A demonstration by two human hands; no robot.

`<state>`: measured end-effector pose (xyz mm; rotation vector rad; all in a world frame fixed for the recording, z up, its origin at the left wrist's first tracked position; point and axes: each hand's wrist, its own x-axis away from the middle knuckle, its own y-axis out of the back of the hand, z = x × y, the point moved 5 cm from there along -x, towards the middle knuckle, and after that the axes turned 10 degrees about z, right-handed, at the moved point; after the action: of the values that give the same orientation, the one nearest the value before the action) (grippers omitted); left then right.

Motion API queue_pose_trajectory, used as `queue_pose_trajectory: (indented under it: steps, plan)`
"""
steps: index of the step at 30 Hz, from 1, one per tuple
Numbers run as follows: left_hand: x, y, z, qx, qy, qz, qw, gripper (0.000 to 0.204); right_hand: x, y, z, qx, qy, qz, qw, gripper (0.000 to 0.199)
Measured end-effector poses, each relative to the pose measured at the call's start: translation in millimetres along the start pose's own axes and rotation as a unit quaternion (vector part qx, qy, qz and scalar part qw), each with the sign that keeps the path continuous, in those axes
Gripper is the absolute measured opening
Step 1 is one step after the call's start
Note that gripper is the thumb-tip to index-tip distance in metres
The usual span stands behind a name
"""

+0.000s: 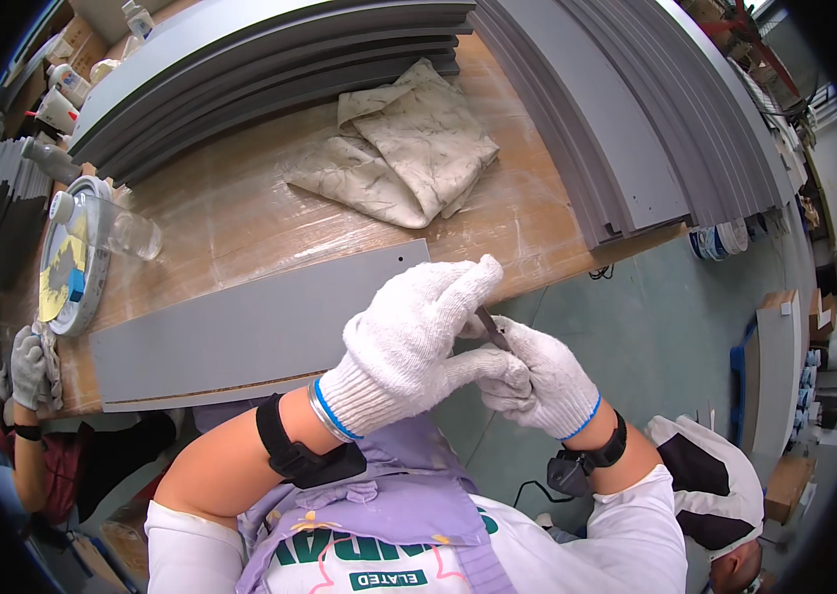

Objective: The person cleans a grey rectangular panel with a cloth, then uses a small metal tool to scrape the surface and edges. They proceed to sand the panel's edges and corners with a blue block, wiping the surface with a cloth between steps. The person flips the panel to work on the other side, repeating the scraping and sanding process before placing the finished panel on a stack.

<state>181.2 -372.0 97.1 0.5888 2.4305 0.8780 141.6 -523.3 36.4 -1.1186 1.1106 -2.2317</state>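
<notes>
In front of my chest, over the right end of a grey panel, my two white-gloved hands meet. A small dark strip (492, 329) stands out between them; its kind cannot be made out. My right hand (545, 378) is closed round the strip's lower end. My left hand (407, 335) closes on it from the other side, thumb against the right fingers and one fingertip pointing up and away. The fingers partly hide the strip. The long flat grey panel (230, 327) lies along the table's near edge, with a small dark hole near its far right corner.
A crumpled, patterned cloth (418, 148) lies on the wooden table (240, 198). Grey panels are stacked behind it (290, 74) and at right (587, 109). A clear bottle (121, 228) rests by a round white lid (92, 287). Other people are at left (27, 371) and lower right (711, 485).
</notes>
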Motion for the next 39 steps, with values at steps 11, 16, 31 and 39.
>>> queue_pose_trajectory:
  steps: [11, 16, 31, 39]
  plan:
    - [0.1, -30.5, 3.0, -0.017, 0.045, -0.026, 0.999, 0.046, 49.0, 41.5, -1.1, 0.096, 0.02, -0.039, 0.994, 0.033]
    - [22.5, -68.7, -14.5, -0.145, -0.017, 0.337, 0.93, 0.017, 69.4, 90.8, 8.2, 0.085, 0.111, -0.121, 0.983, 0.035]
    - [40.6, 37.7, 62.8, -0.241, 0.134, 0.109, 0.955, 0.074, 27.2, 53.8, 39.3, 0.62, 0.249, -0.152, 0.728, 0.018]
    - [95.1, 43.6, 104.5, -0.343, 0.242, 0.135, 0.898, 0.078, -51.2, -8.0, 59.6, 0.847, 0.375, 0.01, 0.377, 0.035]
